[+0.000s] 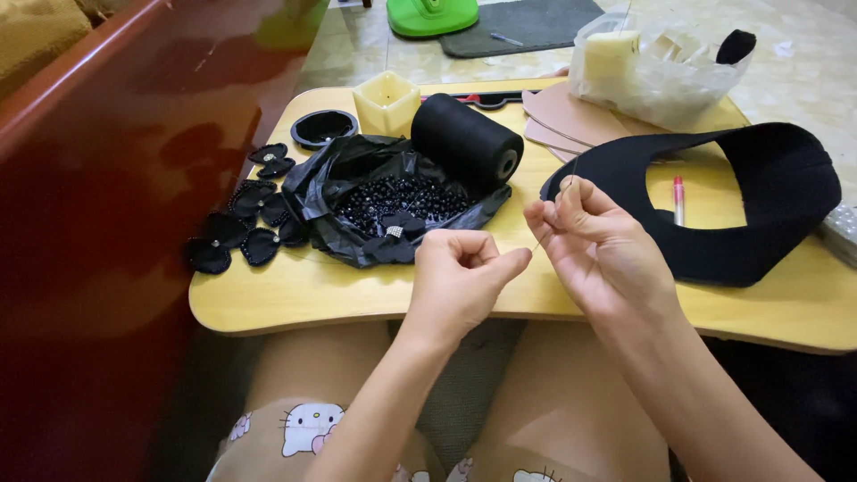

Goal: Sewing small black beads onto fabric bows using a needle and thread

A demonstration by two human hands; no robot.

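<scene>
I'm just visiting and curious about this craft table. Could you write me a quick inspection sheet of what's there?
Surface: pale yellow lap table across the person's knees, crowded at the back.
Job's things: needle pinched in the right hand; left hand pinching close beside it, thread too fine to see; black thread spool; black beads on an open black plastic bag.
Clutter: black beaded fabric flowers, black felt piece, pink pen, yellow cup, clear bag of bits, tan cut-outs.
Fingers: both hands pinched shut.
Cables: nothing seen.
Surroundings: red-brown furniture at the left, tiled floor, grey mat, green object.
</scene>
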